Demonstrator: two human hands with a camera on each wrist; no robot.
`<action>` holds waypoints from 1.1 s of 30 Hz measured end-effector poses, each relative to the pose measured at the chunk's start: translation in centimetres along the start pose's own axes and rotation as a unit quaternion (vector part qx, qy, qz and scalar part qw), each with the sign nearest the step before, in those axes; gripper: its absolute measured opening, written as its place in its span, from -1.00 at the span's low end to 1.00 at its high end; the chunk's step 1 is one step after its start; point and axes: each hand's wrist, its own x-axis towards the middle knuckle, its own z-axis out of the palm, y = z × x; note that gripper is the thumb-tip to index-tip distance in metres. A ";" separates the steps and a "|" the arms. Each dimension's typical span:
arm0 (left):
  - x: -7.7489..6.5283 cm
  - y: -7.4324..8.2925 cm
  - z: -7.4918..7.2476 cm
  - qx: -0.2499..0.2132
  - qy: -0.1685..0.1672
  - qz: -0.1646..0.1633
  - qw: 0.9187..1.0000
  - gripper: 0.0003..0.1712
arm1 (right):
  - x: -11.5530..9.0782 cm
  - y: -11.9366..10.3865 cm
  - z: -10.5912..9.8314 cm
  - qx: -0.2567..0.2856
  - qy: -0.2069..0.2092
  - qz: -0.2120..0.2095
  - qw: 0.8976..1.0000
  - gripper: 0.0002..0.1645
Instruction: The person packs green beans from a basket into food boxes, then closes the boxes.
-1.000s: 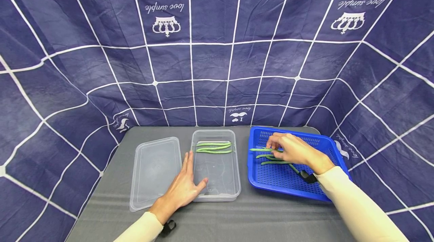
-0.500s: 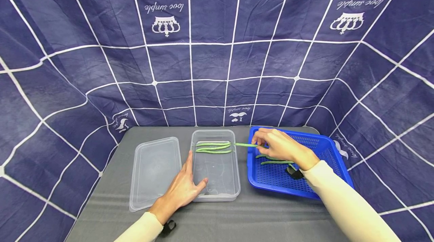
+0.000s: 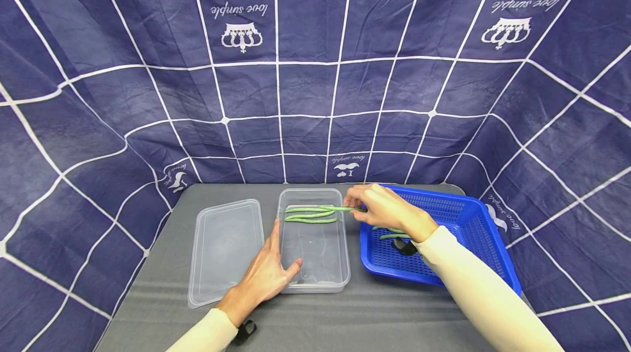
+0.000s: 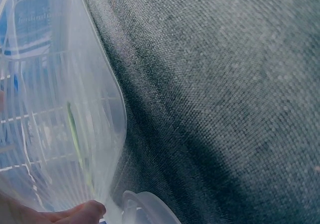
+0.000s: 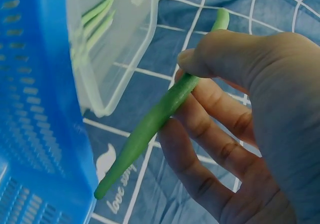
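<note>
My right hand [image 3: 382, 207] pinches a green bean [image 5: 155, 116] between thumb and fingers, over the gap between basket and container. In the head view the bean's far end reaches over the right rim of the clear plastic container [image 3: 315, 259]. Several green beans [image 3: 310, 220] lie crosswise at the back inside that container. With fingers extended, my left hand [image 3: 266, 270] rests along the container's left side, thumb over its near left part. More green beans [image 3: 394, 236] lie in the blue basket [image 3: 473, 231], partly hidden beneath my right hand and wrist.
A clear plastic lid [image 3: 227, 253] lies flat on the grey tabletop [image 3: 315, 322], left of the container. Behind the table and along both sides hangs a dark blue cloth [image 3: 310, 89] with white lines.
My right hand has moved left out of the basket, lifting a green bean from it to the container's right rim. The left hand has stayed in place.
</note>
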 end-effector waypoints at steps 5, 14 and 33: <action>0.0 0.1 0.1 0.004 0.011 0.009 1.000 0.44 | 1.5 -0.6 0.7 0.007 -0.008 -0.010 1.000 -0.78; 0.0 0.1 0.0 0.009 0.000 -0.001 1.000 0.44 | 4.3 -1.5 2.5 0.018 -0.019 -0.021 0.999 -0.73; 0.1 0.3 0.0 0.013 -0.010 -0.007 1.000 0.46 | 8.5 -2.5 6.7 0.022 -0.051 0.039 0.998 -0.71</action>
